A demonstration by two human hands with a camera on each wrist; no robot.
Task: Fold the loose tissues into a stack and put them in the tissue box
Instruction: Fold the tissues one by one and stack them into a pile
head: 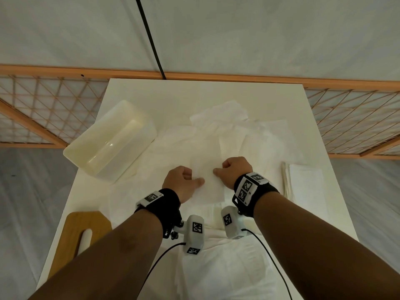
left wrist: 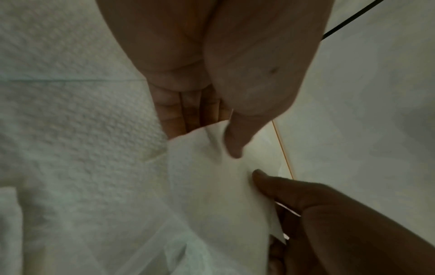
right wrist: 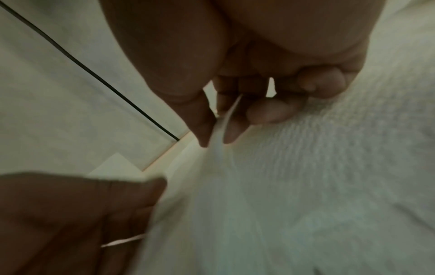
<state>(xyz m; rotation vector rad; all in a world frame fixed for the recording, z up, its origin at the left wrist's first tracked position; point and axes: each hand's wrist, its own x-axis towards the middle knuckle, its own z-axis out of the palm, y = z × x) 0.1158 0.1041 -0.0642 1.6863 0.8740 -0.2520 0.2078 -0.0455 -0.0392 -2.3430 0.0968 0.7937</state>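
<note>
A white tissue is held between both hands above the middle of the table. My left hand pinches its left edge between thumb and fingers; in the left wrist view the thumb lies on the tissue. My right hand pinches the right edge, the tissue squeezed between thumb and forefinger. Loose white tissues lie spread over the table behind and under the hands. The tissue box, a translucent white open tub, stands empty at the left. A folded stack lies at the right edge.
A wooden lid with a slot lies at the near left corner of the white table. More tissue sheets cover the near edge. An orange lattice rail runs behind the table, and a black cable hangs down the wall.
</note>
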